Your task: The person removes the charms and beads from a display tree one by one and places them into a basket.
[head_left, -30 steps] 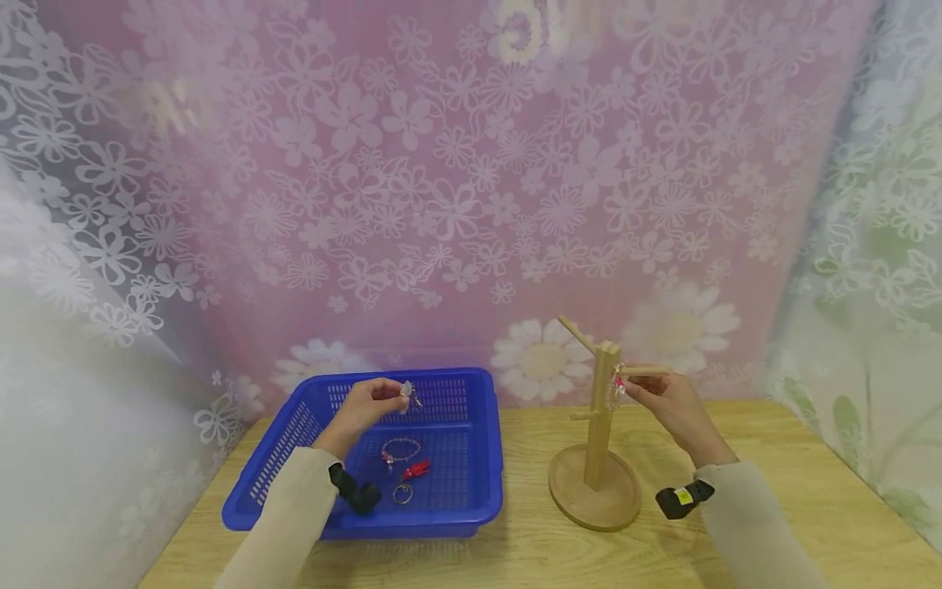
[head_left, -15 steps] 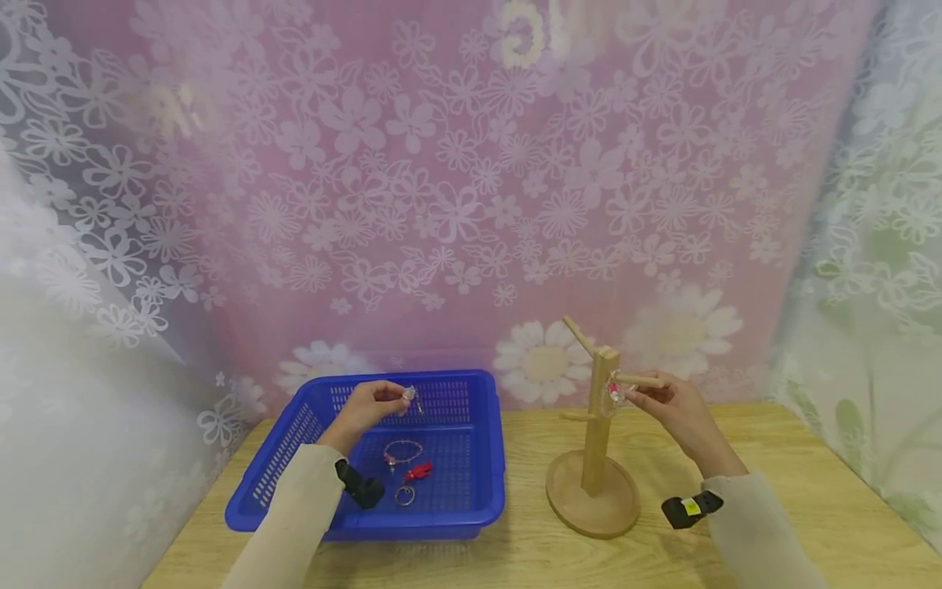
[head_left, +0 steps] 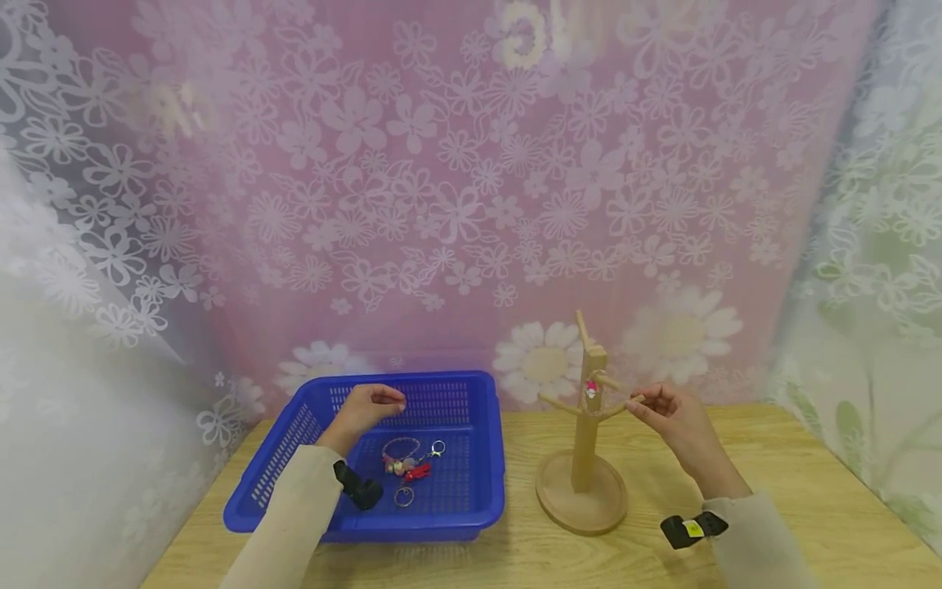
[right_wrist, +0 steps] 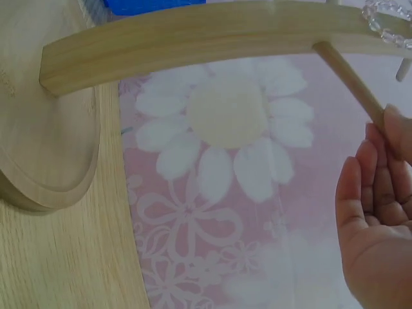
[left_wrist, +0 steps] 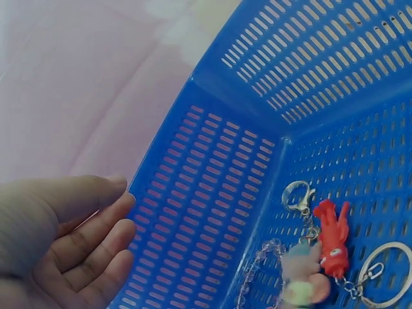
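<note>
My left hand (head_left: pixel 364 415) hovers over the left part of the blue basket (head_left: pixel 497 483), its fingers loosely bent around nothing. Below it lie a beaded bracelet (left_wrist: pixel 247 278), a red figure keychain (left_wrist: pixel 333 241) and a pale figure keychain (left_wrist: pixel 304 275) with a metal clasp. My right hand (head_left: pixel 679 429) pinches the end of a peg (right_wrist: pixel 353 84) on the wooden stand (head_left: pixel 585 458). A clear beaded bracelet with a pink charm (head_left: pixel 592 388) hangs on another peg of that stand, close to the post.
Basket and stand share a light wood table (head_left: pixel 522 507), the stand to the basket's right. Behind them hangs a pink floral curtain (head_left: pixel 441 278). Other pegs (head_left: pixel 557 402) jut from the post in different directions.
The pale keychain has left my left hand and lies in the basket. My right hand has let go of the bracelet and taken a peg; the stand has turned, shifting slightly left.
</note>
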The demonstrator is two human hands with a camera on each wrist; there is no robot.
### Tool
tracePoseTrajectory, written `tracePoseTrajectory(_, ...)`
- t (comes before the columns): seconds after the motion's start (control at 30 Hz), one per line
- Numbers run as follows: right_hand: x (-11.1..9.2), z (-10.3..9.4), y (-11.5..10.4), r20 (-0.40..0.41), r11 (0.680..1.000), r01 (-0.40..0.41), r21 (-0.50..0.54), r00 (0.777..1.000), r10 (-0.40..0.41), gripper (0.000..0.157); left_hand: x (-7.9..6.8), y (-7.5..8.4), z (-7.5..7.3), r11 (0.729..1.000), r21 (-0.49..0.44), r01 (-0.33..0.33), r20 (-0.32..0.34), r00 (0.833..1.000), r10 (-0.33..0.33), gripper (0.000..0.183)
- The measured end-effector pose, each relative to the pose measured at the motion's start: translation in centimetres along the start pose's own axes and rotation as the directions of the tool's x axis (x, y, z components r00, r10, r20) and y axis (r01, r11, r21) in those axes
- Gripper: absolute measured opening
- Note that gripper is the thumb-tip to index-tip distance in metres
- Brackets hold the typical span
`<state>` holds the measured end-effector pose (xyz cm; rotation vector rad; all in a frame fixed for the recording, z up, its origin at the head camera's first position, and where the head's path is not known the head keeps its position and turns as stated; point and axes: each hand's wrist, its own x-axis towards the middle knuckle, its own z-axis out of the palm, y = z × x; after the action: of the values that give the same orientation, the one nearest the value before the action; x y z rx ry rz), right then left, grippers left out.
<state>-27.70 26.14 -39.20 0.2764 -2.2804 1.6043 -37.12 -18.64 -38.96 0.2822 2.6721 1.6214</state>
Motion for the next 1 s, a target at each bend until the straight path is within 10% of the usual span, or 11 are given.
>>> tracePoseTrajectory(1.0,-1.1,1.6,-1.7,-0.072,0.998,-0.011,0.059,0.997,0.016,0.011,-2.3,5.4,2.5,0.995,-0.019,-0.094,0.08,0.992,0.096,0.021)
